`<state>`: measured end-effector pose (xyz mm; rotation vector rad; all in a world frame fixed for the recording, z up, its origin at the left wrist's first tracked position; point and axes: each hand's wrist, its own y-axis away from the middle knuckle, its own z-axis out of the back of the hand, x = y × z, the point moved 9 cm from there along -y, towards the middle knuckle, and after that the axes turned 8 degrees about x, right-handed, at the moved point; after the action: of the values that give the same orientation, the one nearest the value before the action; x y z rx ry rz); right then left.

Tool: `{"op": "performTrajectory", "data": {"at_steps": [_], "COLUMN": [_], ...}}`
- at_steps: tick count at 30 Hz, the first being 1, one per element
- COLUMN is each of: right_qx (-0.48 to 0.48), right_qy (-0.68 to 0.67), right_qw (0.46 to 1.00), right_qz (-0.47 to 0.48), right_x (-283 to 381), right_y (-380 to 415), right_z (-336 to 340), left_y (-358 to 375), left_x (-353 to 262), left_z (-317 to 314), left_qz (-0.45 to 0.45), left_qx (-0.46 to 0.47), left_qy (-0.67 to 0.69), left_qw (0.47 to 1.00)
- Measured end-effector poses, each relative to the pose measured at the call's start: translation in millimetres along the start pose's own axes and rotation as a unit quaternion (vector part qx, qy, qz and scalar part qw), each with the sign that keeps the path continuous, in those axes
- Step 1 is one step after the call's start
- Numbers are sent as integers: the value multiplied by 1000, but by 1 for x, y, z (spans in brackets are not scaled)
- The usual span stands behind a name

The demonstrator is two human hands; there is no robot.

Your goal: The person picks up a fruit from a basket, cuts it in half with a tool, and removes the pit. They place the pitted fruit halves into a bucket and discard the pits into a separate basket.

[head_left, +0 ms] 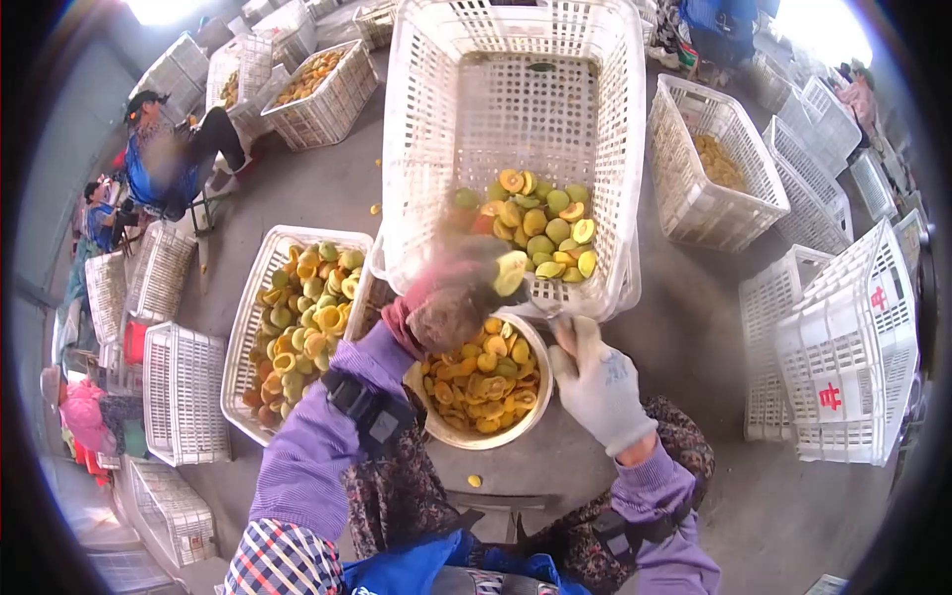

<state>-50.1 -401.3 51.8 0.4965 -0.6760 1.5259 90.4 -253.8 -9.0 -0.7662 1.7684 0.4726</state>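
Observation:
My left hand (pixel 451 297), in a reddish glove blurred by motion, is over the far rim of the round bucket (pixel 476 437). A cut fruit half (pixel 510 273) shows at its fingertips. Orange fruit pieces (pixel 481 382) fill much of the bucket. My right hand (pixel 599 385), in a white glove, is at the bucket's right, with fingers bent together near the big basket's front rim; anything in them is too small to make out. Green and yellow fruits (pixel 545 223) lie at the near end of the big white basket (pixel 421 149).
A white crate (pixel 297 235) of fruit halves stands left of the bucket. More crates (pixel 714 213) stand at the right and far left (pixel 322 109). Seated people (pixel 164 164) are at the left. A fruit piece (pixel 474 481) lies on the floor.

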Motion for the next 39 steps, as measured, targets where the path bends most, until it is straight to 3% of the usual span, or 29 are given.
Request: {"op": "performTrajectory", "data": {"at_steps": [2, 3, 5, 6, 7, 11, 15, 23, 27, 32, 34, 36, 39], "right_qx": [-4, -15, -8, -9, -10, -6, -3, 16, 55, 62, 78, 89, 106], "right_qy": [32, 39, 24, 43, 62, 81, 86, 71, 55, 45, 7, -26, -67], "right_qw": [999, 998, 999, 998, 997, 995, 994, 994, 996, 996, 997, 995, 990], "right_qz": [27, 41, 43, 47, 50, 58, 73, 85, 51, 53, 26, 29, 62], "right_x": [11, 15, 24, 27, 28, 31, 35, 37, 38, 29, 21, 20, 21], "right_y": [0, -1, -1, -2, -4, -10, -15, -21, -25, -25, -21, -21, -19], "right_z": [-10, -14, -19, -22, -27, -36, -45, -54, -58, -72, -82, -85, -84], "left_y": [19, 22, 31, 35, 39, 42, 39, 63, 48, 48, 46, 38, 34], "left_x": [-13, -23, -44, -36, -28, -28, -22, -35, -10, -23, -6, 29, 36], "left_z": [-16, -22, -47, -39, -35, -46, -34, -37, -8, -21, -17, -20, -21], "left_qz": [-51, -74, -39, -21, -4, -27, -55, -195, -82, -93, -55, 25, 48], "left_qx": [15, 21, 13, -8, -29, -28, -26, 8, -81, -114, -112, -86, -136], "left_qy": [-72, -211, -322, -144, 38, 211, 182, -103, -70, -96, 58, 373, 417], "left_qw": [996, 974, 946, 989, 999, 977, 981, 975, 991, 984, 991, 924, 897]}}
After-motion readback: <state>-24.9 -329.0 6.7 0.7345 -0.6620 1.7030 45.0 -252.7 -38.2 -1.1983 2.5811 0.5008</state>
